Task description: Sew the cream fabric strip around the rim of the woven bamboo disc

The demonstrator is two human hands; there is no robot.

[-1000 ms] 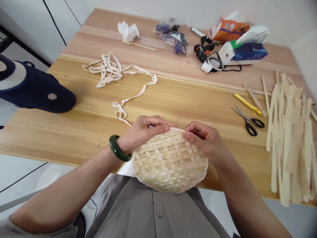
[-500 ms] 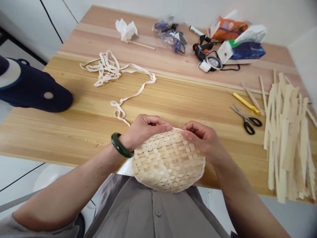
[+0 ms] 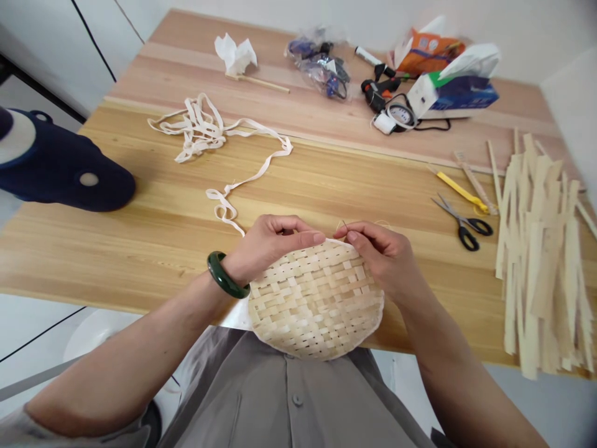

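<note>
A round woven bamboo disc with a pale edging rests against my body, its near side hanging over the table edge. My left hand grips its far left rim, fingers on top, with a dark green bangle on the wrist. My right hand pinches a thin dark needle at the far rim. Fine pale thread loops just beyond those fingertips, lying over the table.
On the wooden table lie a cream tape, scissors, a yellow-handled tool and a heap of bamboo strips. A glue gun and a tissue box stand far off. A dark blue object intrudes at left.
My right fingertips have shifted slightly up and left along the far rim, and the needle shows more plainly. The whole view has drifted slightly, with the table sliding left and up.
</note>
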